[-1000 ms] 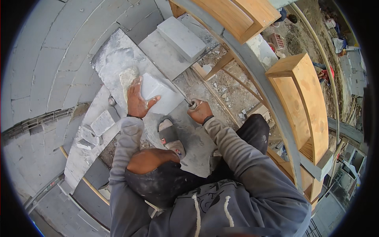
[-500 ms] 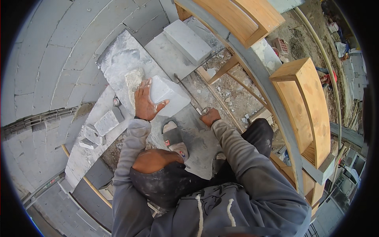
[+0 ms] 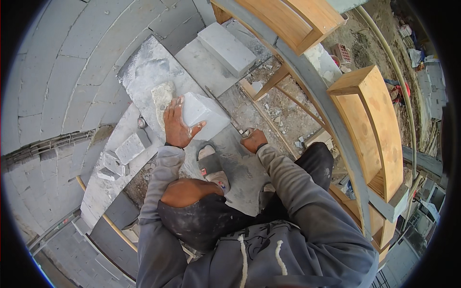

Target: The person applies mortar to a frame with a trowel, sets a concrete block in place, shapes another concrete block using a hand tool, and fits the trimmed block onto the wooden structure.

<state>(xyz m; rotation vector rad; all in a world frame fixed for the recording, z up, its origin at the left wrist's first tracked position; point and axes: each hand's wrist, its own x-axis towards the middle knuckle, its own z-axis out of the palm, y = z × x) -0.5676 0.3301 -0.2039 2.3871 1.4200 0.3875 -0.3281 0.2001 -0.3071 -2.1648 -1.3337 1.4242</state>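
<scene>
My left hand (image 3: 177, 126) lies flat with its fingers stretched out, pressing on the near left side of a white lightweight block (image 3: 205, 115). A rough, pale chunk (image 3: 163, 96) sits against the block's left side, close to my fingertips. My right hand (image 3: 254, 140) is closed round the handle of a hand saw (image 3: 222, 106), seen nearly edge-on as a thin dark line. Its blade runs away from me along the block's right edge; how deep it sits is hidden. Under the block is a dusty grey slab (image 3: 149, 67).
Another white block (image 3: 226, 50) lies farther off, and smaller block pieces (image 3: 128, 150) lie to the left. A grey block wall (image 3: 77, 72) rises at left. Wooden frames (image 3: 367, 129) stand along a curved edge at right. My sandalled foot (image 3: 211, 165) is near the block.
My right hand has pushed the saw slightly away from me and to the left, so its far tip reaches farther past the block. My left hand and the block have stayed in place.
</scene>
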